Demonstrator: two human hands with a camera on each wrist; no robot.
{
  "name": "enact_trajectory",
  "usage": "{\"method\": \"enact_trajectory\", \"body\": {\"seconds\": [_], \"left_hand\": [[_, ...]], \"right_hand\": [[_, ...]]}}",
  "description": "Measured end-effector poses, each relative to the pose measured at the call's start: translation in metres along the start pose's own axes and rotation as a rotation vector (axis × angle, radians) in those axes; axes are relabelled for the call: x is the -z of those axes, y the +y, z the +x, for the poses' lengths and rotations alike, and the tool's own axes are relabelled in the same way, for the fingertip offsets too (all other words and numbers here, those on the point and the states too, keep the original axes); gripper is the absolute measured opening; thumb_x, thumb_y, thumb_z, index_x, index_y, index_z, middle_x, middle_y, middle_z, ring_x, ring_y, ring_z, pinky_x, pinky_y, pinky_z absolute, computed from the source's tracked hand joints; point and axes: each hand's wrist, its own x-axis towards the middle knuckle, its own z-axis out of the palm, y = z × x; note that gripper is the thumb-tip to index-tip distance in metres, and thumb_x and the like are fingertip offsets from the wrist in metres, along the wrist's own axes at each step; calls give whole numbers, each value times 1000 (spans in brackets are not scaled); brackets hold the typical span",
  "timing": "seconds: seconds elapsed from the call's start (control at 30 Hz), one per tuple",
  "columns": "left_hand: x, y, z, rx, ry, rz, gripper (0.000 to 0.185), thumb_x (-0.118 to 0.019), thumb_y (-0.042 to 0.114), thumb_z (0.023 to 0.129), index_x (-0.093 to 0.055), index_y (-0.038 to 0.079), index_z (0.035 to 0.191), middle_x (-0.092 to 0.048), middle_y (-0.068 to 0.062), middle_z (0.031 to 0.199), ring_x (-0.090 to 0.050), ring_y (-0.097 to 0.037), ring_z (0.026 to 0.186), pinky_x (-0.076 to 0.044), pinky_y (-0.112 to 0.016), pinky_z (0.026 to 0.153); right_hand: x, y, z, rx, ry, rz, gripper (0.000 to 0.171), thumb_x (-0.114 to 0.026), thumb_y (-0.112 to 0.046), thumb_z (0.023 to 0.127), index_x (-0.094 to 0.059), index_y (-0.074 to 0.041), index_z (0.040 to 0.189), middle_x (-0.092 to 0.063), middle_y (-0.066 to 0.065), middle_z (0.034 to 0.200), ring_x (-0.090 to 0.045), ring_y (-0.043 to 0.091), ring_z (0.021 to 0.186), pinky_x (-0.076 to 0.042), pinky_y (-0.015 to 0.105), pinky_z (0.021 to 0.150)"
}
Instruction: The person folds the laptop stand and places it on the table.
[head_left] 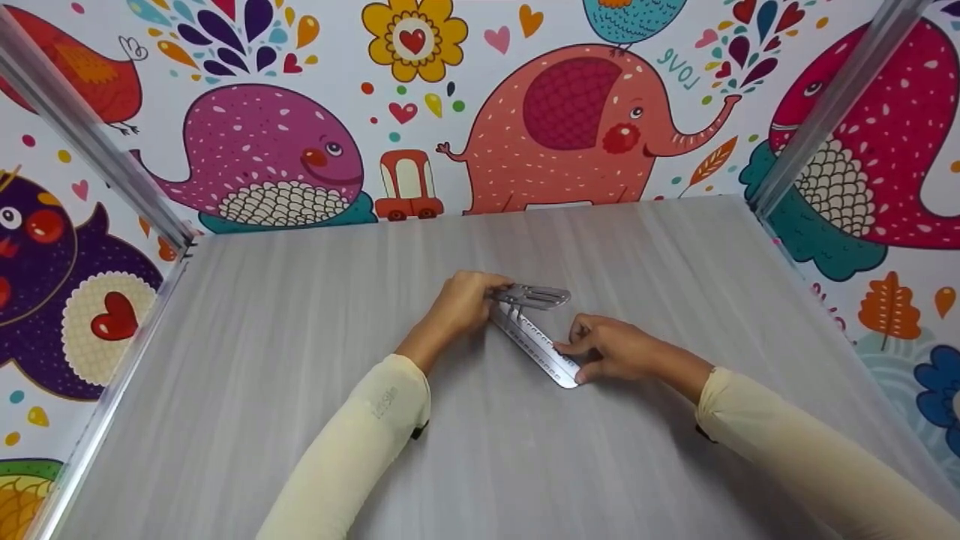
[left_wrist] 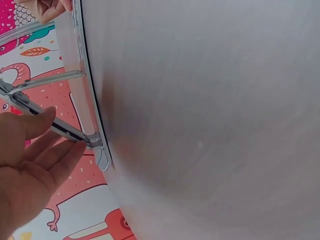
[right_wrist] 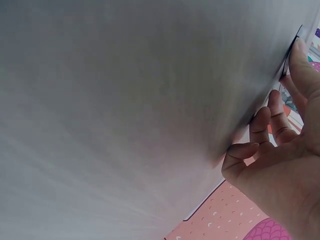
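Note:
A flat steel strip (head_left: 536, 341) with rows of small holes lies on the grey table (head_left: 300, 390), slanting from the middle toward the near right. Thin hinged metal arms (head_left: 538, 296) fold out at its far end. My left hand (head_left: 469, 300) holds those arms at that far end; in the left wrist view its fingers (left_wrist: 52, 137) lie along one thin arm (left_wrist: 70, 131) beside the strip (left_wrist: 82, 100). My right hand (head_left: 592, 356) pinches the strip's near end, and in the right wrist view the index fingertip (right_wrist: 300, 55) sits on its edge.
Walls with bright cartoon animal wallpaper (head_left: 570, 120) enclose the table at the back and both sides. Aluminium posts (head_left: 90, 135) (head_left: 825, 105) rise at the two back corners. Cream sleeves cover both forearms.

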Motion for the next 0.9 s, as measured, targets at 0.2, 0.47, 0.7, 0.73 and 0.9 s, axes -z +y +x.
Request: {"method": "enact_trajectory", "body": {"seconds": [0.2, 0.47, 0.7, 0.73, 0.9], "left_hand": [[1, -2, 3, -37, 8, -9, 59, -50, -18, 85, -73, 16, 128, -72, -2, 130, -67, -22, 123, -49, -40, 109], [2, -2, 5, -21, -13, -39, 59, -53, -18, 87, -73, 18, 129, -71, -1, 130, -66, -22, 125, -48, -39, 110], [2, -3, 6, 2, -37, -62, 59, -55, -18, 88, -72, 19, 130, -71, -1, 132, -65, -22, 127, -47, -39, 111], [2, -3, 7, -1, -40, -61, 59, -55, -18, 88, -72, 20, 130, -71, -1, 131, -65, -22, 126, -47, -40, 111], [2, -4, 9, -32, -41, -45, 58, -56, -18, 87, -73, 19, 129, -72, -2, 130, -66, -22, 124, -48, -39, 110]], "right_hand": [[-2, -2, 0, -12, 13, -6, 62, -87, -30, 76, -67, -15, 133, -54, -3, 96, -49, 11, 85, -40, 23, 75], [-5, -5, -1, -4, 37, -14, 63, -87, -30, 76, -67, -13, 133, -55, -2, 96, -49, 12, 84, -39, 23, 74], [-7, -8, -2, -13, 58, -10, 62, -87, -29, 76, -68, -12, 132, -55, -2, 94, -48, 12, 81, -39, 22, 71], [-8, -9, -2, -20, 55, -11, 62, -87, -29, 76, -67, -12, 133, -55, -2, 94, -48, 12, 81, -39, 22, 71], [-9, -12, -3, -53, 48, -15, 64, -87, -31, 77, -65, -12, 134, -56, -2, 95, -46, 9, 80, -38, 22, 71]]}}
